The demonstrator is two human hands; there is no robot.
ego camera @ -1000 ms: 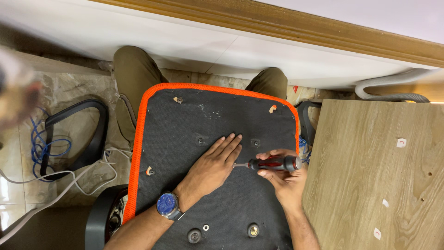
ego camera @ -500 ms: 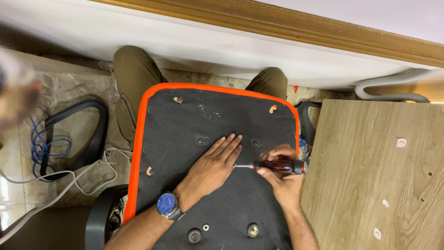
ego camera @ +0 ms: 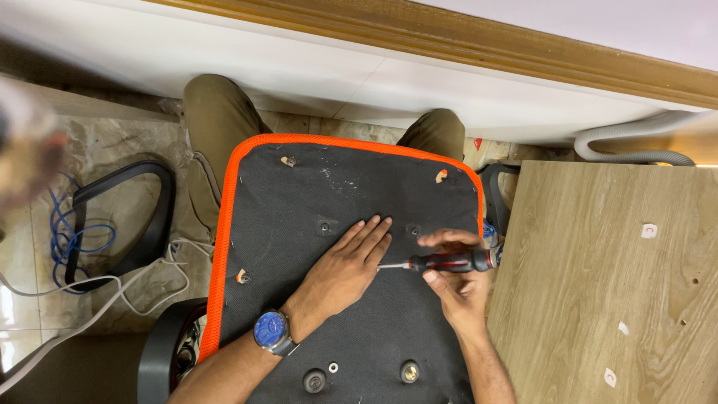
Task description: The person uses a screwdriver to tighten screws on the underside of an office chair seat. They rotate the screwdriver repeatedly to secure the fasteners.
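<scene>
Two hands work on an upturned chair seat, black underneath with an orange rim.

The left hand lies flat and open near the seat's middle, fingers spread, holding nothing; the right hand is closed around a red-and-black screwdriver near the seat's right edge, its tip right at the left fingers. If the blade slips, I judge it could jab those fingers or gouge the fabric. Small white stickers with red marks dot the wooden board at right; another red tag sits by the seat's far right corner.
</scene>
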